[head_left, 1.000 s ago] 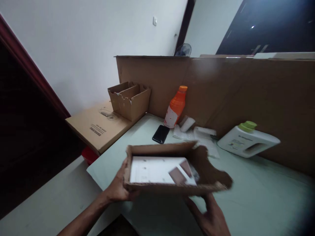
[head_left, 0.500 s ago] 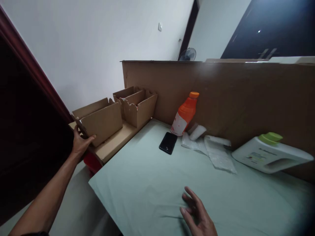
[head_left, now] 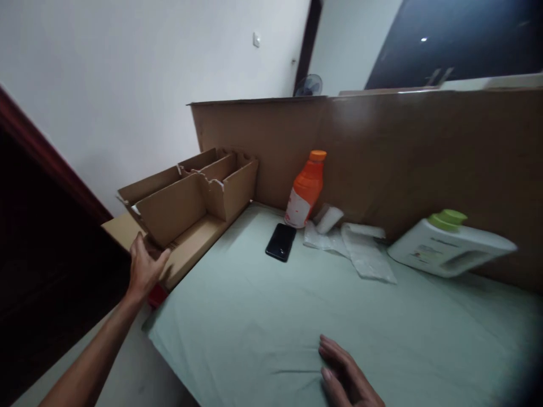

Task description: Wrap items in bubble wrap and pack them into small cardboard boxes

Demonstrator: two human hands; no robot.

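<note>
My left hand (head_left: 146,268) is at the near end of a cardboard box (head_left: 172,206), its thumb and fingers spread apart. Whether its fingertips still touch the cardboard is hard to see. This open-topped box stands on a cardboard ledge at the left, its far end close against a second cardboard box (head_left: 241,189) with a wavy-cut edge. Low over the green cloth, my right hand (head_left: 345,376) hangs with loosely bent fingers, apart from the thumb and with nothing in them.
A black phone (head_left: 280,242) lies on the green cloth (head_left: 237,316). Behind it stand an orange bottle (head_left: 306,189), clear plastic wrap (head_left: 367,257) and a tilted white jug with a green cap (head_left: 452,249). A tall cardboard panel (head_left: 382,147) bounds the back.
The near box has slid back along the ledge, closing the gap to the box behind. My left hand has loosened from its end. The view has shifted slightly; my right hand stays low.
</note>
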